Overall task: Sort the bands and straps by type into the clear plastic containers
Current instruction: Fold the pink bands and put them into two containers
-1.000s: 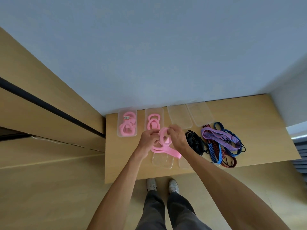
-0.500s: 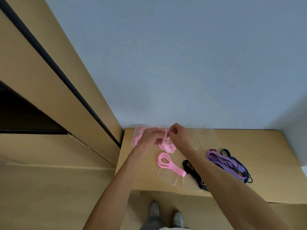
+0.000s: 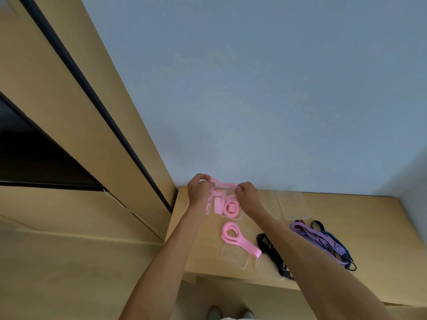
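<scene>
While stretched, pink band (image 3: 223, 184) between hands.

Both arms reach out. The left hand (image 3: 199, 190) and right hand (image 3: 247, 197) are curled tight, close together, each pinching something.

Wooden table (image 3: 360, 218) with containers (image 3: 293, 204), bands (image 3: 239, 240).

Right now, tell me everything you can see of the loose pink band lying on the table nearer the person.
The loose pink band is a flat, wide strip of what looks like soft elastic. It is doubled into a round loop at its left end, with a straight tail running down and right. It lies flat on the wooden table, its tail crossing the far edge of an empty clear lid or container. Neither hand touches it; a black strap lies just right of the tail's end.
</scene>
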A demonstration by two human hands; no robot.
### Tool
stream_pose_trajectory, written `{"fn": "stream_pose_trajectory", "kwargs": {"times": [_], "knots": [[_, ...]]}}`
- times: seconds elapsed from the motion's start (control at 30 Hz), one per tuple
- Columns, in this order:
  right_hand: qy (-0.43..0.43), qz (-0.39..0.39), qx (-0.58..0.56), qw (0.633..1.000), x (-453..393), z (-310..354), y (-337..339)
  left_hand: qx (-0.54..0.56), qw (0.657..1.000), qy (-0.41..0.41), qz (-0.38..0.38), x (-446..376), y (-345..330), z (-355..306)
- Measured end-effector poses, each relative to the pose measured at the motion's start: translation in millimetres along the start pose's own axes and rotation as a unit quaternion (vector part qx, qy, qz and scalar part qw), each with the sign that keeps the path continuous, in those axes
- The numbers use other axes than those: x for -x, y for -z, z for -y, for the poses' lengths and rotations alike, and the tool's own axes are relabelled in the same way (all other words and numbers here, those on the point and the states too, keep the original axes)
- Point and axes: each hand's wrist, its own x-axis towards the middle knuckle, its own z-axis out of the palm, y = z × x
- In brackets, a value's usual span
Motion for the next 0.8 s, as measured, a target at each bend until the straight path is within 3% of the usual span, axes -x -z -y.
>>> {"fn": "stream_pose_trajectory", "kwargs": {"times": [0.23, 0.33, 0.47, 0.63, 0.8], "knots": [[-0.063, -0.03, -0.078, 0.995, -7, -3, -1, -0.014, 0.996, -0.009, -0.086, -25, 40, 16], [-0.105, -0.034, -0.162, 0.981, -9, 8, -12, -0.126, 0.989, -0.01, -0.075, -32, 49, 29], [-0.116, -0.016, -0.223, 0.968, -11, 22, -29, -0.364, 0.929, -0.041, 0.057, -35, 58, 34], [-0.103, -0.021, -0.203, 0.974, -9, 44, -49, -0.342, 0.901, -0.139, 0.229, -21, 52, 35], [-0.096, -0.04, -0.164, 0.981, -4, 59, -57, -0.31, 0.914, -0.185, 0.183, -18, 44, 37]]}}
